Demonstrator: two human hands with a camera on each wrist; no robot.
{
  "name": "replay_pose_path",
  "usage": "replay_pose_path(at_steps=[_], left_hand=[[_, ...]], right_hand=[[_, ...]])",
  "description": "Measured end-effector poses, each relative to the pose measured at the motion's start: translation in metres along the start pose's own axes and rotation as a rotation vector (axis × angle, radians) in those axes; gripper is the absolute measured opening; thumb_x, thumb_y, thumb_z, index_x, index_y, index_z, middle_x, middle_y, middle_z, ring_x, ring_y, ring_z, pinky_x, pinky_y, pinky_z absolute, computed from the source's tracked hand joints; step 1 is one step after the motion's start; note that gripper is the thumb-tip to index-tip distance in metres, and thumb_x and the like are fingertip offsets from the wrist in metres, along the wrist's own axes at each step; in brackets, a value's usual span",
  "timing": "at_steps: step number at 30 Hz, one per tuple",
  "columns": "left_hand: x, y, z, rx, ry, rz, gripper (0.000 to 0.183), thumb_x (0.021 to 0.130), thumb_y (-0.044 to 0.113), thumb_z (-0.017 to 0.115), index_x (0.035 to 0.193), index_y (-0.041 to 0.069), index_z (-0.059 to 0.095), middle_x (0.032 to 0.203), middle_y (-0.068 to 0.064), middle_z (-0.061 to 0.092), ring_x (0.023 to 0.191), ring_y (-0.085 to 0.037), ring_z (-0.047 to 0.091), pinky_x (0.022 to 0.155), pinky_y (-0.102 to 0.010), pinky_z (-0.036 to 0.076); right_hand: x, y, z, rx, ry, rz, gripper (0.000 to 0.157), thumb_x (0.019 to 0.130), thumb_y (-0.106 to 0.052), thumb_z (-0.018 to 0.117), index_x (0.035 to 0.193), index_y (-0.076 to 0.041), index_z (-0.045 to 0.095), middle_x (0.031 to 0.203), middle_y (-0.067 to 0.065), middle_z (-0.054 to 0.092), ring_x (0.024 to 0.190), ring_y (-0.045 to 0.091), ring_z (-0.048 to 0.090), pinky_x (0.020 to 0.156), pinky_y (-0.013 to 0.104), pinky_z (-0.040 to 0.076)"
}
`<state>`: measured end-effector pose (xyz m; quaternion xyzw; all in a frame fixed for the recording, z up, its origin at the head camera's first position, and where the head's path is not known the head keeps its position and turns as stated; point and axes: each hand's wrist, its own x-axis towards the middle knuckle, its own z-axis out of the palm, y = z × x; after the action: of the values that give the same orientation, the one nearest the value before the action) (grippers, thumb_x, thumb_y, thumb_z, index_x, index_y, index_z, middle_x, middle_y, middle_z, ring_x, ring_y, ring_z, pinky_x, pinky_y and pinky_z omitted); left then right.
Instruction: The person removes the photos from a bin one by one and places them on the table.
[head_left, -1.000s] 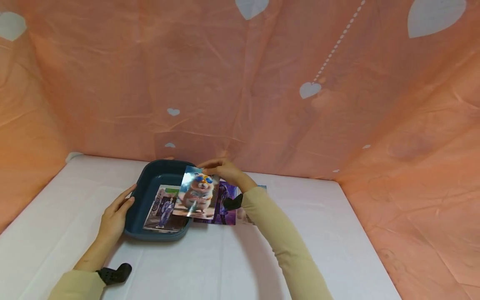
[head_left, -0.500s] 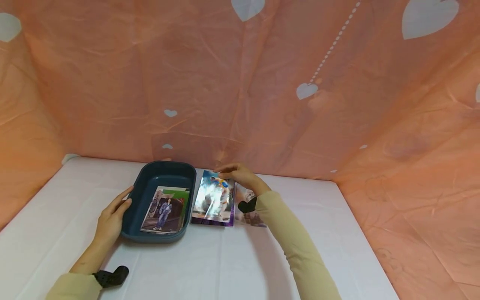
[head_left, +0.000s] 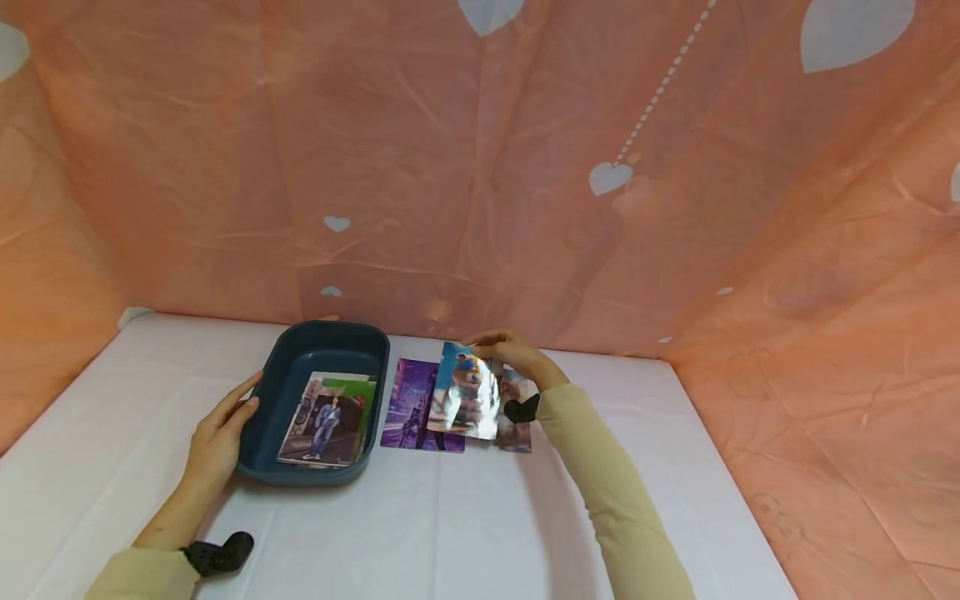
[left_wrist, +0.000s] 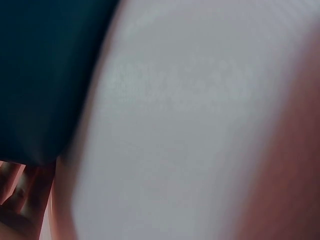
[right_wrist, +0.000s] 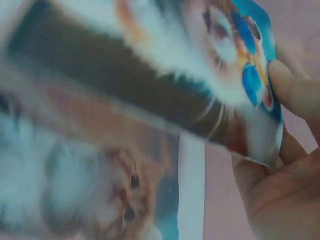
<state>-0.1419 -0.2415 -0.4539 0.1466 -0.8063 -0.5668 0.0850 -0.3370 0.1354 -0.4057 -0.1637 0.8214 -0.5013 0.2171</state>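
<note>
My right hand (head_left: 513, 348) pinches the top edge of a glossy picture card (head_left: 463, 396) of a furry animal in blue sunglasses. In the right wrist view the thumb lies on the card's front face, with fingers behind it. This card overlaps a purple picture card (head_left: 408, 404) on the table and a kitten picture card (right_wrist: 125, 200) to the right. My left hand (head_left: 213, 442) holds the left side of a dark blue tray (head_left: 255, 446), thumb at the rim. Its fingers (left_wrist: 35, 192) run partly out of sight under the tray in the left wrist view.
Several picture cards (head_left: 322, 425) lie stacked in the front part of the tray; the top one shows a standing figure. A white cloth (head_left: 390, 533) covers the table. Orange fabric (head_left: 420, 167) with pale hearts hangs behind and at both sides.
My right hand has carried the sunglasses card rightward from over the tray's edge, across the purple card, to the kitten card's left edge. My left hand stays on the tray.
</note>
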Motion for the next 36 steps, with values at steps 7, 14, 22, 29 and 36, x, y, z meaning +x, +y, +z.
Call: replay_pose_path(at_steps=[7, 14, 22, 29, 36], left_hand=[[-0.001, 0.001, 0.0, 0.005, -0.003, 0.004, 0.053, 0.102, 0.041, 0.038, 0.148, 0.016, 0.035, 0.142, -0.029, 0.039, 0.135, -0.045, 0.028, 0.109, -0.063, 0.018], [0.0, 0.002, 0.0, 0.006, -0.007, -0.001, 0.053, 0.102, 0.042, 0.038, 0.149, 0.017, 0.035, 0.143, -0.028, 0.039, 0.135, -0.045, 0.027, 0.109, -0.063, 0.018], [0.0, 0.002, -0.001, 0.008, -0.012, -0.004, 0.053, 0.102, 0.042, 0.037, 0.149, 0.017, 0.034, 0.142, -0.03, 0.039, 0.133, -0.045, 0.028, 0.109, -0.063, 0.018], [0.0, 0.001, -0.001, 0.009, -0.009, -0.002, 0.053, 0.102, 0.042, 0.038, 0.149, 0.017, 0.034, 0.142, -0.029, 0.039, 0.134, -0.045, 0.028, 0.109, -0.063, 0.018], [0.001, 0.0, 0.0, 0.01, -0.001, -0.01, 0.053, 0.101, 0.043, 0.039, 0.149, 0.02, 0.036, 0.141, -0.025, 0.041, 0.134, -0.043, 0.029, 0.109, -0.061, 0.019]], right_hand=[[-0.005, 0.008, -0.015, -0.069, 0.02, 0.0, 0.029, 0.096, -0.014, 0.056, 0.123, -0.005, 0.065, 0.132, 0.013, 0.058, 0.113, 0.022, 0.056, 0.089, 0.032, 0.047], [-0.014, 0.017, -0.032, -0.068, 0.053, 0.048, 0.032, 0.097, -0.013, 0.053, 0.126, -0.002, 0.061, 0.131, 0.018, 0.056, 0.103, 0.027, 0.055, 0.061, 0.027, 0.046], [-0.024, 0.031, -0.054, -0.046, 0.06, 0.095, 0.034, 0.1, -0.013, 0.047, 0.13, 0.003, 0.053, 0.138, 0.024, 0.046, 0.124, 0.038, 0.046, 0.063, 0.026, 0.045], [-0.038, 0.039, -0.07, -0.073, 0.071, 0.144, 0.035, 0.101, -0.013, 0.043, 0.132, 0.002, 0.051, 0.142, 0.024, 0.041, 0.129, 0.041, 0.041, 0.088, 0.038, 0.045], [-0.052, 0.05, -0.083, -0.086, 0.09, 0.125, 0.034, 0.101, -0.011, 0.042, 0.129, 0.005, 0.052, 0.142, 0.026, 0.04, 0.127, 0.044, 0.04, 0.107, 0.056, 0.031]])
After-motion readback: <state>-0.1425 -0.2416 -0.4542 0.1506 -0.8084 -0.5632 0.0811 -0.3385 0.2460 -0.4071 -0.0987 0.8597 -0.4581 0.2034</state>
